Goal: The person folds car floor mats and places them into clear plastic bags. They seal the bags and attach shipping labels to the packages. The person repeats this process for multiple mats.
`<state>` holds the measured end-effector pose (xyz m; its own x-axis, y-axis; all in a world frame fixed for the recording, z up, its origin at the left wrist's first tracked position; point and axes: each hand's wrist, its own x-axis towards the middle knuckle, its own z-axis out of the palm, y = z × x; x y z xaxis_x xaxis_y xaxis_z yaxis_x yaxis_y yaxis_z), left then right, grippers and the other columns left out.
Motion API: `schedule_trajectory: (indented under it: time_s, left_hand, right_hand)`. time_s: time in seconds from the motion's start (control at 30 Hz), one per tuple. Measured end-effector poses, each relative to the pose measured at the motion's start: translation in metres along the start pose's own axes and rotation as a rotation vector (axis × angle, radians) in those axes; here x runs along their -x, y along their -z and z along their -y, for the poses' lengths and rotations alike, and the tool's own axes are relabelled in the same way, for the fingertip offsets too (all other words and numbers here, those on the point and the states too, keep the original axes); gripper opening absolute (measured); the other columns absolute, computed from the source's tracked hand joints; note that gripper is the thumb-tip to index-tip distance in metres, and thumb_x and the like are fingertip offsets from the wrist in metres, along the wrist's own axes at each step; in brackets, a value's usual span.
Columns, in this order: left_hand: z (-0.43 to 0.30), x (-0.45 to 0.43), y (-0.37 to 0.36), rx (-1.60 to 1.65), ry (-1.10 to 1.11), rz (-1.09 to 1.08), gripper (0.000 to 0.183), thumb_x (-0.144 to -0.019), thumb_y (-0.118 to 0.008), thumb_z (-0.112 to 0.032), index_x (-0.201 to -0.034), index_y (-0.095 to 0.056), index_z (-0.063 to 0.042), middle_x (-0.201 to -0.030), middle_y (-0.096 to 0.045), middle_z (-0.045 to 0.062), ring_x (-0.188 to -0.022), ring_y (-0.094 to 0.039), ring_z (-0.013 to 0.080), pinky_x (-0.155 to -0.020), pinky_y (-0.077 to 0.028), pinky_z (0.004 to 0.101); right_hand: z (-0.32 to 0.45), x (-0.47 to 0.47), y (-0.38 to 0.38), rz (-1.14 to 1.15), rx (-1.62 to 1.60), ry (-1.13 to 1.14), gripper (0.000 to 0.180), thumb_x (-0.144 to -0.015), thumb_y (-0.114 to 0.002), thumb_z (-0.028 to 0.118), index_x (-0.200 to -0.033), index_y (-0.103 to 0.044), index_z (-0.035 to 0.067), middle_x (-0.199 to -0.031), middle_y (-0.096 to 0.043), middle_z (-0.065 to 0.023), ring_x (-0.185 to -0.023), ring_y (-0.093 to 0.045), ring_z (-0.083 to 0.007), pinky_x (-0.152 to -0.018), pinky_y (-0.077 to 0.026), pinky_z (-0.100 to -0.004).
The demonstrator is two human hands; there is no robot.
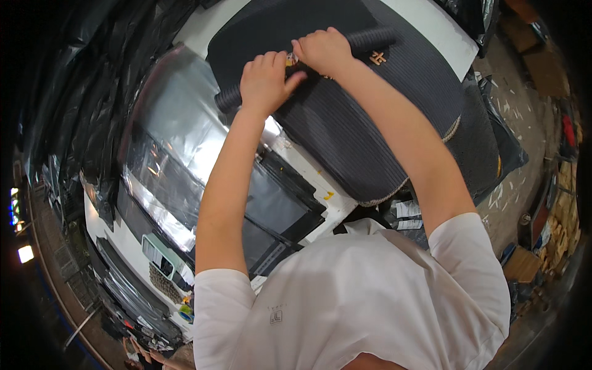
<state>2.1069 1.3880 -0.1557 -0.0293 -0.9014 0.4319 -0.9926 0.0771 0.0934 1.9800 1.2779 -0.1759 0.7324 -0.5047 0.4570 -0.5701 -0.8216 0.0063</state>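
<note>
A dark ribbed mat (351, 134) with a twisted cord along part of its edge lies over a white table. Its far part is folded into a roll (372, 39), which runs slantwise under both hands. My left hand (264, 83) grips the roll near its left end, thumb stretched to the right. Close beside it, my right hand (323, 52) is closed around the roll further right. Between the hands a small colourful printed figure shows, and orange lettering is on the mat to the right. Clear plastic bags (175, 115) lie left of the mat.
Black plastic sheeting (69, 92) hangs or lies along the left. A pale green tray (159, 259) and a tape roll (186, 314) are on the table's near left. Black bags (504, 148) and scattered scraps lie at the right, by cardboard (522, 263). Another person's hands (138, 349) show at bottom left.
</note>
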Motion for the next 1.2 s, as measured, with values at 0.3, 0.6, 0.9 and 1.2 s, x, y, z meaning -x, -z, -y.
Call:
schedule_trajectory:
  time_s: [0.3,0.6,0.9,1.2]
  left_hand:
    - [-0.100,0.109,0.042,0.532,-0.066,0.340,0.042,-0.067,-0.070,-0.025,-0.106,-0.059,-0.012,-0.099,-0.060,0.004,-0.089,-0.058,0.0237,-0.072,-0.047,0.0370]
    - [-0.092,0.062,0.015,0.088,0.056,0.003,0.041,-0.076,-0.064,-0.025,-0.114,-0.058,-0.009,-0.119,-0.056,0.006,-0.115,-0.048,0.0233,-0.098,-0.035,0.0366]
    - [-0.059,0.040,-0.007,0.546,0.160,-0.357,0.031,-0.075,-0.063,-0.010,-0.106,-0.060,-0.008,-0.109,-0.058,0.009,-0.112,-0.051,0.0275,-0.092,-0.042,0.0415]
    - [-0.139,0.290,0.118,1.095,1.388,-0.358,0.021,-0.092,-0.049,-0.011,-0.110,-0.057,-0.004,-0.101,-0.058,0.008,-0.085,-0.054,0.0118,-0.070,-0.048,0.0246]
  right_hand:
    - [0.048,0.180,0.138,0.291,-0.381,-0.231,0.027,-0.080,-0.058,0.016,-0.103,-0.062,0.004,-0.104,-0.062,-0.0111,-0.101,-0.057,-0.0272,-0.094,-0.039,-0.0422]
    - [-0.009,0.081,0.072,0.271,-0.115,-0.151,0.028,-0.088,-0.051,0.025,-0.107,-0.058,0.005,-0.104,-0.059,-0.0138,-0.097,-0.057,-0.0302,-0.082,-0.044,-0.0426]
    - [-0.016,0.048,0.046,0.247,0.019,-0.147,0.039,-0.093,-0.039,0.032,-0.077,-0.062,0.005,-0.075,-0.063,-0.0147,-0.067,-0.062,-0.0346,-0.061,-0.049,-0.0445]
    - [0.030,0.125,0.104,0.307,-0.174,-0.027,0.028,-0.088,-0.047,0.023,-0.074,-0.061,0.005,-0.068,-0.059,-0.0132,-0.062,-0.059,-0.0328,-0.058,-0.047,-0.0432]
